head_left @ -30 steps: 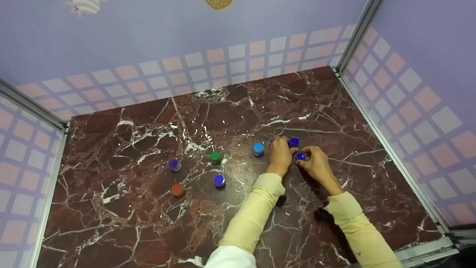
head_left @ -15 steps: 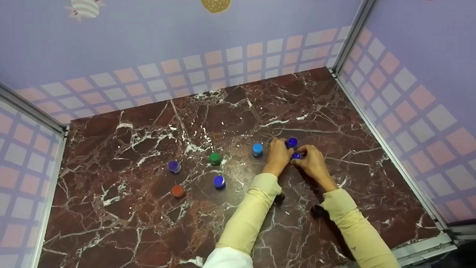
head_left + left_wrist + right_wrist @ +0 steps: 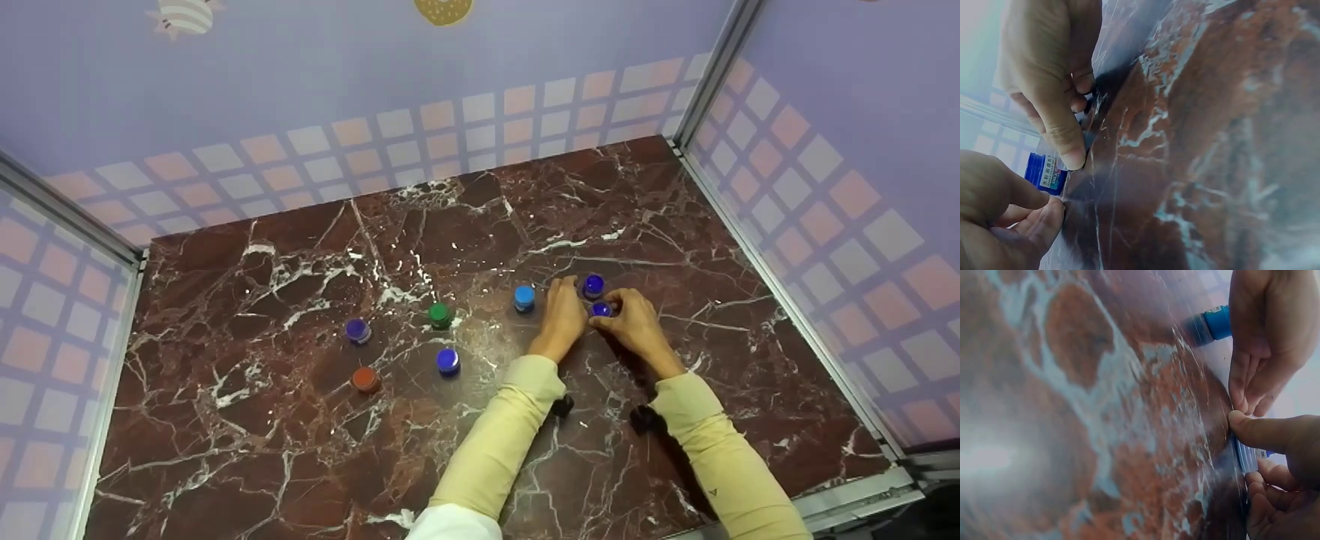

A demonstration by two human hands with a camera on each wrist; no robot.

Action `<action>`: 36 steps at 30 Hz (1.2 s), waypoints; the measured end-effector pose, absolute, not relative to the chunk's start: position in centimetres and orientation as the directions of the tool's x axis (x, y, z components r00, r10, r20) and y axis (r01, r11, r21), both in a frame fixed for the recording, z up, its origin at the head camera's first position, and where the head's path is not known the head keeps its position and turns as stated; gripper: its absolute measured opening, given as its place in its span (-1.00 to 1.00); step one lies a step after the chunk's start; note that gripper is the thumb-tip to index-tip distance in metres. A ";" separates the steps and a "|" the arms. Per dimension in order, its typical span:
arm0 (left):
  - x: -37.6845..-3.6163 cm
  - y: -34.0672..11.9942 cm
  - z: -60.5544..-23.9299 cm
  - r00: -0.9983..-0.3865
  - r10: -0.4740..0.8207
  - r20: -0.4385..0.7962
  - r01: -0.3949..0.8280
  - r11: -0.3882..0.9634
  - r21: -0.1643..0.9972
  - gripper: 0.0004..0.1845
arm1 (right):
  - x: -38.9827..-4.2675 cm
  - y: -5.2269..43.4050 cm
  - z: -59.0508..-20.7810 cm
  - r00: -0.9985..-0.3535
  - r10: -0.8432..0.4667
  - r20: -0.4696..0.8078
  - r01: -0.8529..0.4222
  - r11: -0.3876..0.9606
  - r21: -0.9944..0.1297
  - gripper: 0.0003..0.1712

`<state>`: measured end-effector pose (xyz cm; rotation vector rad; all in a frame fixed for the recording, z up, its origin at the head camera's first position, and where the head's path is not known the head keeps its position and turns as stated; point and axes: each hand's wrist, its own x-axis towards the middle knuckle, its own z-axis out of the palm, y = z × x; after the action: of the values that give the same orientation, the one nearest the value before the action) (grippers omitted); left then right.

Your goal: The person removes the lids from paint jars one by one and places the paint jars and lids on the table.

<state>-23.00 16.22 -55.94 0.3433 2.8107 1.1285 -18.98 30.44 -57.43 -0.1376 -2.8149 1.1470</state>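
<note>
**Seven small capped bottles, two hands on one**

Right hand (image 3: 634,328) pinches a blue-capped bottle (image 3: 601,309) standing on the glossy red marble table (image 3: 247,450); left hand (image 3: 562,319), fingers curled, touches it. Six more round-capped bottles: three blue/purple, one light blue (image 3: 524,298), green (image 3: 439,314), orange (image 3: 365,379).

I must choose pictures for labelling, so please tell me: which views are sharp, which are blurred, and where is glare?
Head view: sharp, evenly lit, with soft shadows under the sleeves. Left wrist view: hazy, the marble table smeared, only the left hand fairly clear. Right wrist view: table blurred, with a pale glare patch at the left edge.
</note>
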 end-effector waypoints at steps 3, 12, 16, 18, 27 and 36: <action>-22.4 15.7 -56.0 -0.968 0.249 0.039 0.202 0.672 0.712 -0.51 | -19.1 30.4 -57.5 -0.991 0.113 0.065 0.037 0.718 -0.695 -0.50; -21.0 14.4 -56.3 -0.946 0.282 0.157 0.307 0.632 0.711 -0.60 | -18.9 30.4 -57.7 -0.992 0.105 0.064 0.032 0.720 -0.693 -0.49; -20.5 13.5 -55.7 -0.928 0.281 0.246 0.371 0.631 0.681 -0.65 | -18.9 30.4 -57.7 -0.992 0.100 0.071 0.022 0.717 -0.696 -0.49; -20.5 12.9 -55.3 -0.919 0.262 0.293 0.393 0.640 0.660 -0.67 | -19.0 30.4 -57.7 -0.992 0.098 0.077 0.017 0.718 -0.696 -0.50; -21.8 9.9 -54.1 -0.925 0.141 0.352 0.341 0.717 0.608 -0.62 | -19.1 30.4 -57.6 -0.994 0.087 0.065 0.018 0.720 -0.694 -0.51; -22.8 8.8 -54.6 -0.969 0.142 0.201 0.233 0.796 0.558 -0.43 | -19.2 30.4 -57.4 -0.996 0.064 0.061 0.006 0.731 -0.682 -0.58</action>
<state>-22.82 8.81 -54.58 0.3275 3.1173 1.0008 -19.16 30.40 -57.44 -0.0578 -2.8480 1.1217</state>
